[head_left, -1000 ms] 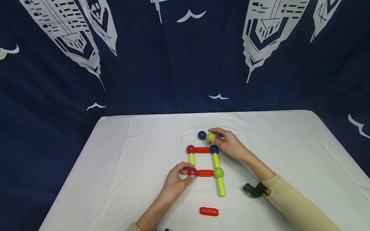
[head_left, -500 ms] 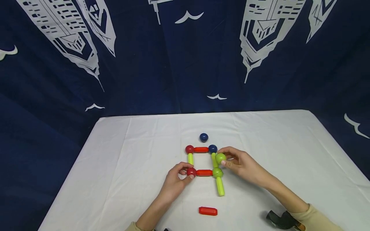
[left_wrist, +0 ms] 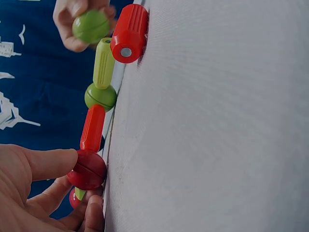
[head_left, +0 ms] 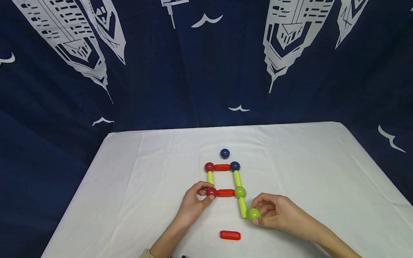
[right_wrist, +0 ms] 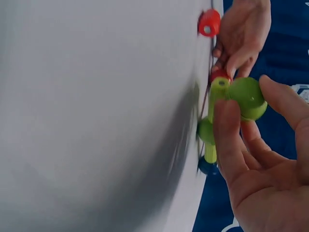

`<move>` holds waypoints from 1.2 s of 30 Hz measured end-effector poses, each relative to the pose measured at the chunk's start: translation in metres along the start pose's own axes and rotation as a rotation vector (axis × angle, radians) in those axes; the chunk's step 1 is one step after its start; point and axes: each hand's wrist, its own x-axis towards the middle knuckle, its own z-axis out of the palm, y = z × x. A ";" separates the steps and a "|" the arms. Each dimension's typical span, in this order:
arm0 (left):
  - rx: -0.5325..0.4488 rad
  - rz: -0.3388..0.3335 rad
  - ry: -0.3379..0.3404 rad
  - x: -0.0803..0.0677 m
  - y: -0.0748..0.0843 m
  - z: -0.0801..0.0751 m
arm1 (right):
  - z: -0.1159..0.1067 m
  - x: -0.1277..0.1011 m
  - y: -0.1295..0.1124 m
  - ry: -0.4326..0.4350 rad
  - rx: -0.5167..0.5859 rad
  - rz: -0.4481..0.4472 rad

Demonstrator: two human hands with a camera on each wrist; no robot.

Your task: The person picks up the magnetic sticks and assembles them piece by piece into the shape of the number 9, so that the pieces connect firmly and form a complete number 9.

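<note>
Pinching a green ball [head_left: 254, 214] at the loose green rod's [head_left: 242, 207] end, the right hand [head_left: 277, 215] grips firm; left hand [head_left: 193, 202] pinches the red ball [head_left: 211, 192].

This looks like a makeshift recording corner set up indoors rather than a lived-in room: a table covered with a plain white cloth [head_left: 135, 200] stands against a hung dark blue fabric backdrop printed with white skyscrapers and birds [head_left: 180, 71], which closes off everything behind.
</note>
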 end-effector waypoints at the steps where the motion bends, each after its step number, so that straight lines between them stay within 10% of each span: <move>1: 0.000 0.001 -0.001 0.000 0.000 0.000 | 0.002 -0.002 0.001 -0.018 0.001 -0.016; 26: 0.018 0.001 0.021 -0.001 0.006 0.000 | 0.015 0.000 0.022 -0.174 -0.026 -0.193; 32: -0.004 -0.010 0.104 -0.017 0.009 0.001 | 0.017 0.000 0.025 -0.174 -0.034 -0.190; 36: -0.015 0.020 0.020 -0.033 0.012 0.002 | 0.019 0.001 0.024 -0.163 -0.072 -0.197</move>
